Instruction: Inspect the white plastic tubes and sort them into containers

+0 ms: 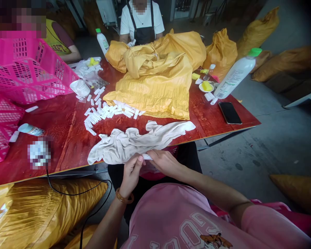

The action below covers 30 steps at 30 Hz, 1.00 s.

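Pinches the near-left end of a small white strip-like piece (147, 156) between thumb and fingers of the left hand (132, 168). Grips the opposite end with the curled fingers of the right hand (162, 162), closing both hands narrowly on the one piece. Keeps this piece at the front edge of the glossy red table (69, 121), above the lap. Has a crumpled off-white cloth (134, 142) just beyond the hands, spreading from 10 round to 1 o'clock. Shows farther out, between 10 and 11 o'clock, a loose heap of small white rectangular pieces (101, 113), with a stack of shallow white dishes (81, 89) behind. Meets at 12 o'clock a large creased yellow-orange woven sack (155, 91), with a person in a white top and black apron (144, 31) beyond. Includes at 1 o'clock a small white dish (202, 90) bearing a yellow block (206, 86). Places between 1 and 2 o'clock a tall white bottle with a green cap (235, 76), tilted in view, and at 2 o'clock a black phone (230, 113) lying flat. Holds at 10 o'clock bright pink plastic baskets (23, 77); at 9 o'clock, a blurred-out object (38, 154) with a black cable (67, 194).
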Tool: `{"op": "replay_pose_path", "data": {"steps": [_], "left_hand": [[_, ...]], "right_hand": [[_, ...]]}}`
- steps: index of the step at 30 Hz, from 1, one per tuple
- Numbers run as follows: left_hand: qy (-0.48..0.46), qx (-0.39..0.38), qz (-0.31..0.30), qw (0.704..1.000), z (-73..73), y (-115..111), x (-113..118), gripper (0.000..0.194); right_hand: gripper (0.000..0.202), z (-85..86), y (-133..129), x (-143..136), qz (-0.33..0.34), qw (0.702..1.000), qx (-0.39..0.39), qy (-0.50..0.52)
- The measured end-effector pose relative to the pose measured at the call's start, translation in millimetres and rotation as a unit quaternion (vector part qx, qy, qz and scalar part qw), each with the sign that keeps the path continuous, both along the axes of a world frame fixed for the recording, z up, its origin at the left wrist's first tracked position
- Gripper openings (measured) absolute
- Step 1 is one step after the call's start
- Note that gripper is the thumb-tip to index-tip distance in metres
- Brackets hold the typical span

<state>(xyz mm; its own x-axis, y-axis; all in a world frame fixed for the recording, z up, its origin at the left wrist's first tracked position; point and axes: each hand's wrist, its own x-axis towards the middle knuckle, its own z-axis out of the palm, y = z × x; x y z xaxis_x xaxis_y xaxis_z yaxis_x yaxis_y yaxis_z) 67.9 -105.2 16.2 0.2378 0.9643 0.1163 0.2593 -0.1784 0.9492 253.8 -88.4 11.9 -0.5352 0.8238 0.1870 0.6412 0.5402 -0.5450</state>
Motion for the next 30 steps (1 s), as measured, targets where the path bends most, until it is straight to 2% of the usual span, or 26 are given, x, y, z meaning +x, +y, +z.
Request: {"op": "replay_pose_path", "data": {"steps": [3,5,7,8,9,10,11,12,13,14,16,17,18,20,22,24,26,28,30], "left_hand": [[0.028,0.005,-0.067,0.997,1.2,-3.8,-3.5,0.033],[0.054,-0.015,-0.154,0.986,5.1,4.9,-14.7,0.030],[0.081,-0.053,-0.247,0.964,9.6,27.0,-37.3,0.029],[0.098,-0.062,-0.259,0.959,11.2,43.0,-53.6,0.029],[0.123,-0.063,-0.245,0.960,11.8,61.6,-72.6,0.031],[0.153,-0.045,-0.163,0.974,11.0,81.9,-93.4,0.035],[0.193,-0.005,-0.024,0.981,8.3,103.0,-114.7,0.038],[0.248,0.028,0.111,0.962,3.8,123.9,-134.8,0.042],[0.311,0.040,0.237,0.920,-2.5,143.4,-152.3,0.047],[0.355,0.033,0.322,0.877,-10.1,160.6,-166.3,0.054],[0.412,-0.010,0.387,0.825,-27.0,185.2,-181.8,0.064],[0.425,-0.027,0.387,0.818,-34.7,192.2,-183.9,0.065],[0.430,-0.036,0.375,0.820,-41.2,195.9,-183.3,0.062],[0.424,-0.027,0.345,0.837,-48.7,195.6,-178.1,0.049],[0.407,-0.011,0.306,0.861,-48.0,188.2,-173.3,0.036],[0.388,-0.003,0.266,0.882,-40.5,175.7,-171.8,0.031],[0.353,0.012,0.239,0.905,-29.2,157.9,-171.3,0.033],[0.280,0.043,0.221,0.933,-17.1,136.0,-168.1,0.039],[0.185,0.061,0.210,0.958,-6.5,113.1,-159.6,0.044]], "right_hand": [[0.013,-3.8,2.2,1.7,0.033,0.998,-0.038,0.048],[0.014,-12.0,1.1,0.1,0.042,0.993,-0.079,0.078],[0.015,-28.3,-3.4,-3.4,0.045,0.986,-0.134,0.091],[0.015,-38.7,-6.6,-4.7,0.040,0.983,-0.161,0.083],[0.014,-49.4,-9.8,-4.8,0.026,0.981,-0.183,0.063],[0.014,-59.4,-12.6,-3.3,0.007,0.980,-0.198,0.033],[0.020,-67.1,-14.2,-0.1,-0.011,0.979,-0.203,0.000],[0.032,-71.6,-13.8,4.5,-0.018,0.979,-0.202,-0.029],[0.043,-72.0,-10.8,10.1,-0.012,0.978,-0.200,-0.050],[0.046,-68.1,-4.6,15.5,0.008,0.978,-0.201,-0.060],[0.028,-49.1,19.0,22.6,0.075,0.975,-0.203,-0.046],[0.018,-36.5,36.7,22.7,0.095,0.976,-0.192,-0.029],[0.018,-23.8,57.8,20.0,0.111,0.979,-0.172,-0.010],[0.023,-4.2,107.4,6.7,0.029,0.999,-0.042,0.000],[0.032,1.9,159.0,-13.5,-0.028,0.995,0.071,-0.067],[0.035,-4.6,203.2,-34.4,-0.016,0.983,0.124,-0.136],[0.032,-16.2,234.0,-49.5,0.015,0.979,0.136,-0.153],[0.031,-25.0,250.1,-54.5,0.037,0.980,0.133,-0.140],[0.031,-26.5,253.0,-48.9,0.047,0.982,0.134,-0.127]]}}
